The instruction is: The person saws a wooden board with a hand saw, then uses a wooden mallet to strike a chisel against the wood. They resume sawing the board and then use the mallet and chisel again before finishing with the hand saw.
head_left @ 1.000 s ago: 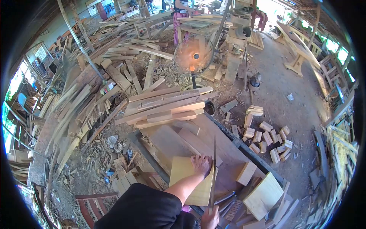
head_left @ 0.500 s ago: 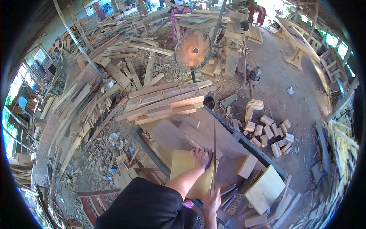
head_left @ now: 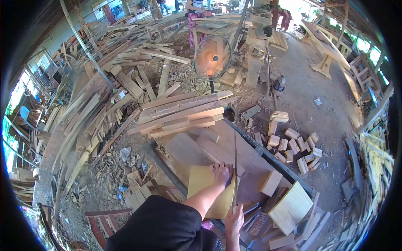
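A smooth yellowish board [head_left: 202, 184] lies on the workbench [head_left: 251, 157] in front of me. My left hand [head_left: 221, 173] presses on its far right part, fingers bent over toward the far edge. Along the board's right edge runs a long thin blade, seen edge-on, which looks like a handsaw [head_left: 235, 161]. Its near end is in my right hand [head_left: 234, 218], fingers closed around the handle, which they mostly hide. Whether the blade has cut into the board cannot be made out.
Stacked planks [head_left: 184, 115] lie across the bench's far end, before a round fan [head_left: 212, 57]. To the right are a wood block [head_left: 271, 183], a pale board [head_left: 291, 208] and several cut blocks [head_left: 295, 144] on the ground. A person [head_left: 196, 21] stands farther back.
My right hand has shifted slightly, along with the saw. My left hand stays at the same place on the board. The view has moved a little.
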`<state>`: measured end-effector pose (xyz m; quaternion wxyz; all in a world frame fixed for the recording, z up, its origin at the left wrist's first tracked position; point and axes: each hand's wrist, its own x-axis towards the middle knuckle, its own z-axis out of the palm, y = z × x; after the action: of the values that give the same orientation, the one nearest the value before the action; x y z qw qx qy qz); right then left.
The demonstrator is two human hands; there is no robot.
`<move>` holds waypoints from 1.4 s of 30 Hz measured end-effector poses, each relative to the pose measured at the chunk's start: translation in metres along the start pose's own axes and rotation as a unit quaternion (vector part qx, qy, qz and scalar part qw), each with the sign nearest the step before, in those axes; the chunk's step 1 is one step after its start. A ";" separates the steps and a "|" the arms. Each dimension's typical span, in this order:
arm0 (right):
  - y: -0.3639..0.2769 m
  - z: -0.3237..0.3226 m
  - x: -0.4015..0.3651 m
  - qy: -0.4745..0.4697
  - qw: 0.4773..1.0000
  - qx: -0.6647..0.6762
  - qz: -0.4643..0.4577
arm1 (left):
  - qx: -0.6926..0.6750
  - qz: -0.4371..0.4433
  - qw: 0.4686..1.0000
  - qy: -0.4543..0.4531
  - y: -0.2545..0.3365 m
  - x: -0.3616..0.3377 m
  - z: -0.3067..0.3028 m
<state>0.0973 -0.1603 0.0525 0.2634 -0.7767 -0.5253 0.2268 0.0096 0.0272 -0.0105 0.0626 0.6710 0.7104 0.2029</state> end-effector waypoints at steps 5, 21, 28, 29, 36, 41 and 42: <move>0.083 0.005 -0.120 -0.032 0.998 -0.055 0.020 | 0.023 -0.005 0.997 -0.070 0.003 0.004 -0.009; 0.002 -0.023 -0.061 -0.012 0.999 0.015 0.050 | 0.022 0.002 0.998 -0.064 0.002 0.003 -0.007; -0.012 -0.021 -0.033 -0.026 0.999 0.009 0.041 | 0.005 0.002 0.999 -0.039 0.004 0.002 -0.010; -0.002 -0.024 -0.053 -0.022 0.997 0.034 0.058 | 0.011 -0.004 0.999 -0.047 0.004 0.004 -0.011; -0.020 -0.015 -0.001 -0.044 0.991 0.080 0.095 | 0.032 -0.040 0.996 -0.070 0.004 0.004 0.000; -0.009 -0.022 -0.031 -0.059 0.994 -0.017 0.089 | 0.074 -0.025 0.991 -0.112 0.005 0.005 -0.003; -0.008 -0.034 -0.048 -0.083 0.992 -0.006 0.098 | 0.067 -0.016 0.993 -0.099 0.005 0.010 0.000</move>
<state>0.0965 -0.2085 0.0867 0.1910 -0.8046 -0.4676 0.3123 0.0136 0.0375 -0.0071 0.0910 0.6792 0.7232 0.0861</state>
